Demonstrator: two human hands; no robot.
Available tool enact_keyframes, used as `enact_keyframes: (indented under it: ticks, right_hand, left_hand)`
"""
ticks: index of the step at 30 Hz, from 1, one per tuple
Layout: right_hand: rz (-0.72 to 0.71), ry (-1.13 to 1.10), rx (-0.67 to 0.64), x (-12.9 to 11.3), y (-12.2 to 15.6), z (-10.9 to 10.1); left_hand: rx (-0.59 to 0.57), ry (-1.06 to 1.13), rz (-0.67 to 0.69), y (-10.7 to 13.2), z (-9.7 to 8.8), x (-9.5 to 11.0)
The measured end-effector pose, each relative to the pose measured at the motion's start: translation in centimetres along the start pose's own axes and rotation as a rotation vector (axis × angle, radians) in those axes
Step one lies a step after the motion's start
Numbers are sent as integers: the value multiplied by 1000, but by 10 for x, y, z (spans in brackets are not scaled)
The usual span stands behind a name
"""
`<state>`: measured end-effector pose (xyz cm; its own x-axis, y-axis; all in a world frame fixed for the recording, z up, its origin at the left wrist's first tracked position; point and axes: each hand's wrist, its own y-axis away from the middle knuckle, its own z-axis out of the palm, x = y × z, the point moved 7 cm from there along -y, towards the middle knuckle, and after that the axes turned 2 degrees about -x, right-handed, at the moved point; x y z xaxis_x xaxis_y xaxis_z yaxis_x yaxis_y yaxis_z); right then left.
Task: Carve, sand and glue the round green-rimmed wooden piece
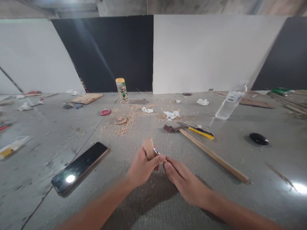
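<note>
My left hand point(141, 167) is closed around a small pale wooden block point(149, 148), whose upper end sticks up past the fingers. In my right hand point(185, 179) is a wood carving tool with a short shiny metal end point(156, 151); the fingers wrap its handle and hide most of it. The metal end lies against the right side of the block, and my left thumb rests near it. Whether the blade is cutting into the wood cannot be seen. Both hands are just above the grey floor, near the middle of the view.
A phone point(80, 167) lies to the left. Ahead are wood shavings point(123, 129), a round wooden piece point(120, 119) and a yellow-capped bottle point(122, 91). To the right lie a hammer point(213, 155), a yellow cutter point(200, 133), a black oval object point(259, 139) and a tilted water bottle point(231, 102).
</note>
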<state>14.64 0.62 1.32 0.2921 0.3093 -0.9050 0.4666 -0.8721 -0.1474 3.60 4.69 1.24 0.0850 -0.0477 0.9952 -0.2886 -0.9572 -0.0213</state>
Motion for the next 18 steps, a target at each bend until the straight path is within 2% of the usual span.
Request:
enact_keyframes:
  ticks: [7, 12, 16, 18]
  right_hand:
    - [34, 6, 22, 3, -1, 1]
    - [17, -76, 43, 10, -1, 5]
    - [179, -386, 173, 22, -7, 0]
    - [242, -562, 237, 19, -6, -5]
  left_hand:
    - [-30, -67, -6, 0, 3, -1]
    - [-48, -79, -4, 0, 3, 2]
    - [-41, -72, -53, 1, 7, -6]
    - [-67, -24, -67, 0, 10, -12]
